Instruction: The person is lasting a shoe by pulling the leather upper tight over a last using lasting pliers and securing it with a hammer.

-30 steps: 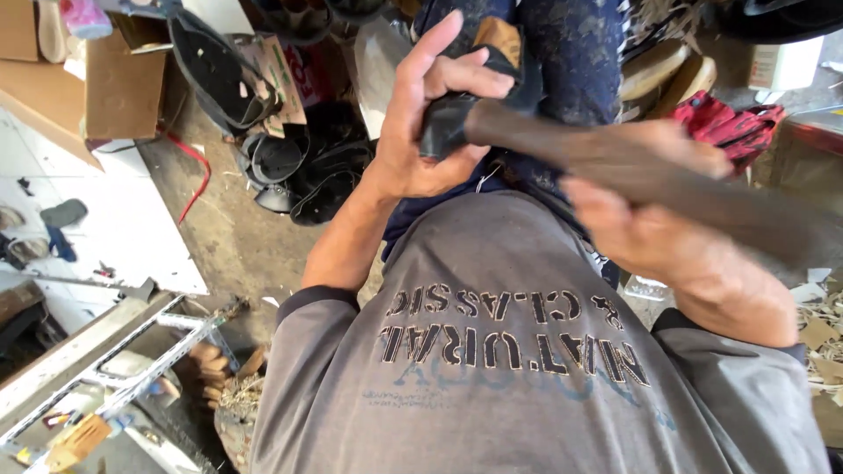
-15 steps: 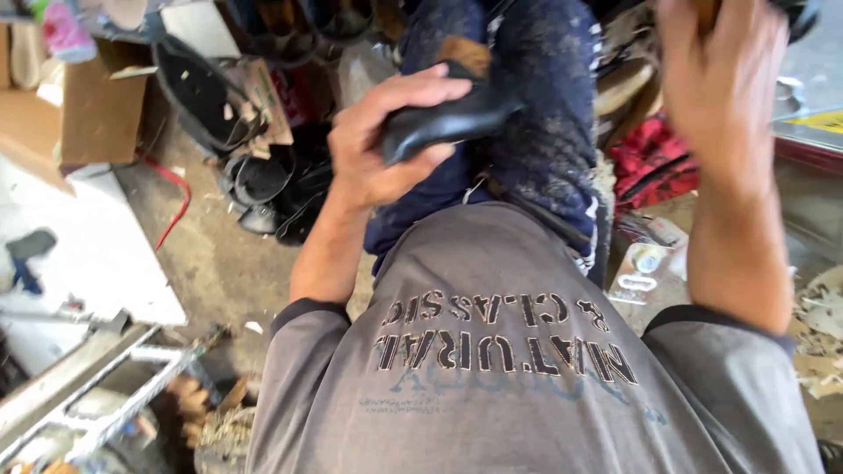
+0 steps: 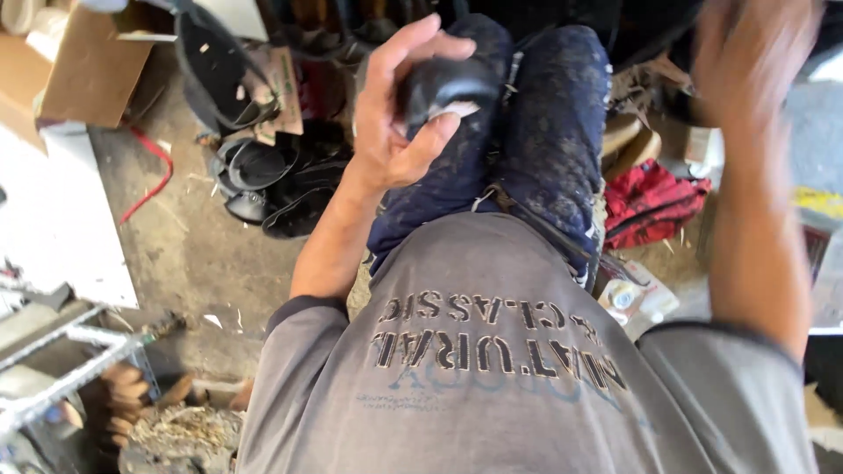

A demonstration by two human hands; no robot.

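The left hand [image 3: 399, 123], in the upper middle of the frame, has its fingers curled around a dark rounded object [image 3: 443, 88], perhaps a shoe heel, held above the knees so it is near the eyes. The right hand [image 3: 751, 53], upper right, is blurred; I cannot tell its grip.

Cluttered workshop: dusty concrete floor [image 3: 189, 254], wood shavings [image 3: 180, 430], cardboard box [image 3: 83, 75].

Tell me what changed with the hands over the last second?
The right hand let go of the long dark tool and rose, blurred, to the top right; the tool is out of view. The left hand still grips the dark shoe piece above the lap.
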